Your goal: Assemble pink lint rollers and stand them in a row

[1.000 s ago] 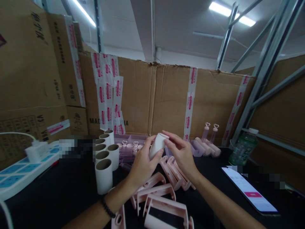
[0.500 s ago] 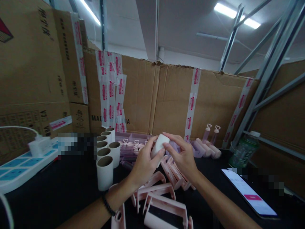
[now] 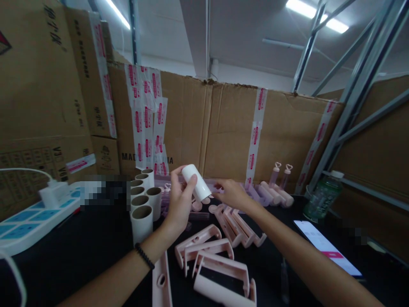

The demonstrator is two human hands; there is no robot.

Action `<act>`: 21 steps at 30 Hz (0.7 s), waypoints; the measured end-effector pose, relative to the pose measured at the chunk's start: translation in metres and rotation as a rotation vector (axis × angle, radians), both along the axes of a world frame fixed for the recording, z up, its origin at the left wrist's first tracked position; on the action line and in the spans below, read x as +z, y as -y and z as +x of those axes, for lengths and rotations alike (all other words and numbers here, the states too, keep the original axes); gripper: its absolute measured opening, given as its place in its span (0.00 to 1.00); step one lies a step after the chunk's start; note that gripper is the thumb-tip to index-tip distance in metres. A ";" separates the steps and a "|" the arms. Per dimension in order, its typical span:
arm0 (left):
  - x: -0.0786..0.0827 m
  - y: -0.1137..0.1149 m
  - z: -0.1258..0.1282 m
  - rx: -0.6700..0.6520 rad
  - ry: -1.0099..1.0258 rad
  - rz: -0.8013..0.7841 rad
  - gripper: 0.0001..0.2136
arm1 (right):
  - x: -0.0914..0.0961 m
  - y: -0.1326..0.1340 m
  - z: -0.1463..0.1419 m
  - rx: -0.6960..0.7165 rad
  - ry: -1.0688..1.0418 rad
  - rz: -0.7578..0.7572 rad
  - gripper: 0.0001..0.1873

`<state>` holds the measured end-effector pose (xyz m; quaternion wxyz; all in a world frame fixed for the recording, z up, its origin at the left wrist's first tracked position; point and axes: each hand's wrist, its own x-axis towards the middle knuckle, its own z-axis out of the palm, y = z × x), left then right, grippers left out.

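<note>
My left hand (image 3: 180, 200) is closed around a white roll (image 3: 198, 185), tilted with its lower end to the right, above the middle of the table. To the right of that lower end is my right hand (image 3: 231, 194). It has no hold on the roll, its fingers pointing left, slightly apart, by the purple and pink small parts. Pink plastic frames (image 3: 220, 262) lie in front of both hands, and more slanted pink frames (image 3: 236, 228) rest below my right hand. Several upright white rolls (image 3: 142, 224) with brown cores stand left of my left hand.
A white power strip (image 3: 41, 217) with a plug lies at the left. On the right are a phone (image 3: 326, 247) and a green-labelled bottle (image 3: 322, 197). Pink cylinders (image 3: 277, 195) and heart-topped sticks (image 3: 275, 175) sit at the back right. Cardboard (image 3: 230, 132) walls the back.
My right hand has let go of the white roll and moved slightly away from it. My left hand has shifted left, keeping the roll, which now leans the other way.
</note>
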<state>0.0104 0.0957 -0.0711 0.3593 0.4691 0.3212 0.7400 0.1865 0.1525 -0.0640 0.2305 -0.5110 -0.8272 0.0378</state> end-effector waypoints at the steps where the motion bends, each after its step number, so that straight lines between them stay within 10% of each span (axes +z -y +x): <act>1: 0.000 0.000 0.000 -0.002 0.013 -0.005 0.22 | -0.001 -0.001 -0.005 0.004 0.070 -0.036 0.17; 10: 0.001 0.006 0.005 -0.070 0.059 -0.071 0.22 | -0.014 -0.002 -0.034 -0.067 0.411 -0.205 0.26; 21: 0.005 0.005 0.003 -0.034 0.163 -0.087 0.23 | -0.010 0.003 -0.024 -0.073 0.091 0.003 0.22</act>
